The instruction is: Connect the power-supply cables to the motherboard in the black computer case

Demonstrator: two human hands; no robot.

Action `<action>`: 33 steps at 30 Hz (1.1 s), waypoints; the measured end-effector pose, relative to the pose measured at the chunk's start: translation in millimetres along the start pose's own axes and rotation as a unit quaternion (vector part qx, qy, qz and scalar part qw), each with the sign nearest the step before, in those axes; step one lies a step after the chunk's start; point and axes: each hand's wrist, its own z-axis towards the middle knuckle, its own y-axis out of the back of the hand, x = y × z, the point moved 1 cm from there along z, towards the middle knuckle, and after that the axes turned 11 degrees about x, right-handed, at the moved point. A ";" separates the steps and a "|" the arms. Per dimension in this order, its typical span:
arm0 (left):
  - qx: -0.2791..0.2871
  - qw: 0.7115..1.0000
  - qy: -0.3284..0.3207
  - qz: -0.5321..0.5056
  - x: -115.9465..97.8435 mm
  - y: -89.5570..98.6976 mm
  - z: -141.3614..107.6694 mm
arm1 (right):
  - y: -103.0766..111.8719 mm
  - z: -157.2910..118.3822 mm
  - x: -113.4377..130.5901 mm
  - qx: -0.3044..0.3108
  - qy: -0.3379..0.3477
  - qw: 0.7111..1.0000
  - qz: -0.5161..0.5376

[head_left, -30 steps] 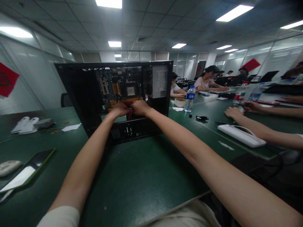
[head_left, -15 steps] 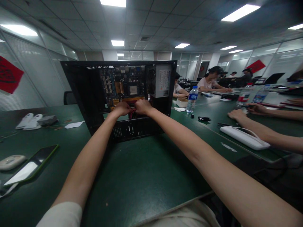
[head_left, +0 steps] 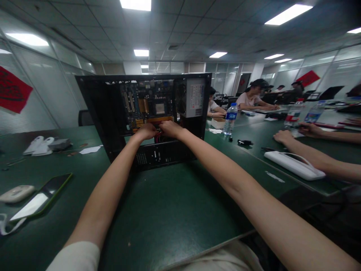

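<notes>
A black open computer case stands on the green table. Inside it are a motherboard and, at the upper right, a silver power supply. My left hand and my right hand reach into the lower part of the case, nearly touching each other. Both have their fingers closed near some dark and reddish cables. What the fingertips grip is too small and dark to make out.
On the left lie a phone, a rounded beige object and a grey block. A water bottle, a black connector and a white power strip are right, beside another person's hands.
The whole view has shifted slightly to the right. My right hand's fingers have moved a little against the cables; my left hand stays almost in place.
</notes>
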 end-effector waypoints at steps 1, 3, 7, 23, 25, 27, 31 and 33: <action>0.002 1.000 0.000 -0.005 -0.8 0.1 -1.1 | 0.2 -0.6 0.5 0.001 0.000 1.000 0.002; 0.007 1.000 -0.001 -0.015 -2.4 0.0 -3.3 | 1.5 -2.4 1.4 -0.006 0.000 1.000 0.004; 0.012 0.999 0.000 -0.036 -4.6 -1.0 -6.3 | 3.6 -5.0 1.1 -0.027 0.014 1.000 0.006; -0.021 1.000 -0.014 -0.017 -3.4 -6.2 -18.9 | -0.5 -2.7 1.1 -0.024 -0.003 1.000 -0.003; -0.027 0.999 -0.014 -0.009 -4.5 -7.2 -20.7 | -0.8 -2.0 0.5 -0.022 0.002 1.000 0.004; -0.029 0.999 -0.015 -0.005 -5.2 -8.1 -22.5 | -0.4 -1.9 0.1 -0.017 0.002 1.000 0.006; -0.029 0.999 -0.020 -0.004 -5.9 -9.0 -25.0 | 1.2 -3.2 0.8 -0.012 0.002 1.000 0.009; -0.030 0.999 -0.022 -0.002 -5.8 -9.1 -25.2 | 1.7 -4.0 1.2 -0.018 0.005 1.000 0.009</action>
